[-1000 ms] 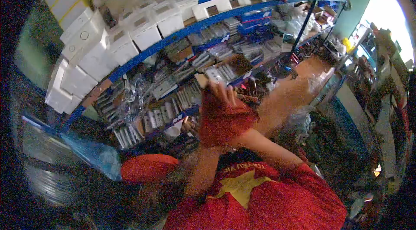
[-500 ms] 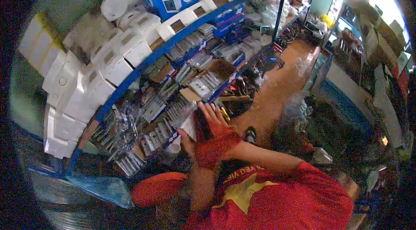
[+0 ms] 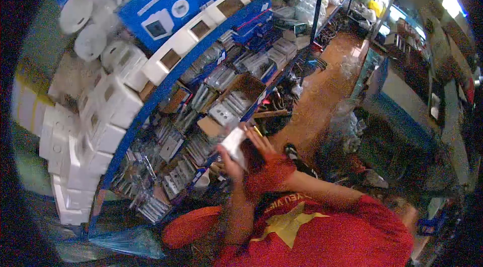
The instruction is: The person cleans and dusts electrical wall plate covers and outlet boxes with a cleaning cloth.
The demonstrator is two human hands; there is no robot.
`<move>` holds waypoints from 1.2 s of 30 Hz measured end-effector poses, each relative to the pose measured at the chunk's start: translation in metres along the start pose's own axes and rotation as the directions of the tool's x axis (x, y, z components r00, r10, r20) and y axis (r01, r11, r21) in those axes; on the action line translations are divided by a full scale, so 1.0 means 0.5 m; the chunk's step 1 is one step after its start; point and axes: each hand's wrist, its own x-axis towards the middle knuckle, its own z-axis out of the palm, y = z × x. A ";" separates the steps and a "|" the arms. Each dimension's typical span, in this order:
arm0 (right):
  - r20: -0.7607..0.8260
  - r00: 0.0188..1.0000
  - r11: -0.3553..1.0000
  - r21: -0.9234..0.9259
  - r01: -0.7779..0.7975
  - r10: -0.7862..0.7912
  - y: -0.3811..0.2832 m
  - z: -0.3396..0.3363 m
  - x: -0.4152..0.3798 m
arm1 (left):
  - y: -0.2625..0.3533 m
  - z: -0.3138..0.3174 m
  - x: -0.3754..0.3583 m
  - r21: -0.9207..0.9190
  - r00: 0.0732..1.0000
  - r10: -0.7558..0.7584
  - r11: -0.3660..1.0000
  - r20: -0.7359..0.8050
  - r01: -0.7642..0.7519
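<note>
In the head view, the left hand (image 3: pixel 231 165) is clamped on a blurry white packet (image 3: pixel 234 142) just off the lower shelf's (image 3: pixel 200 170) front edge, while dark red stuff (image 3: pixel 271 172) hides the right hand's (image 3: pixel 258 142) palm, so can't tell if that one's gripping. Near that edge, an open cardboard box (image 3: pixel 248 87) holds clear-wrapped white plates (image 3: pixel 225 114), too fuzzy to ID.

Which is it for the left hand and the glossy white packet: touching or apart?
Touching. In the head view, the left hand has a fingertip against the near edge of the glossy white packet, with no gap.
</note>
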 end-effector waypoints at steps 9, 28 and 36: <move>0.171 0.972 0.986 0.022 0.163 -0.164 0.242 -0.053 0.066 | -0.127 -0.044 0.346 0.023 0.998 -0.036 0.999 -0.041 0.037; 0.292 0.829 0.651 0.516 -0.556 0.477 0.616 -0.214 0.050 | -0.286 -0.347 0.674 0.874 0.785 0.605 -0.302 -0.132 0.380; 0.398 0.740 0.463 0.594 -0.658 0.542 0.595 -0.278 0.122 | -0.304 -0.267 0.665 0.605 0.818 0.415 -0.551 -0.399 0.575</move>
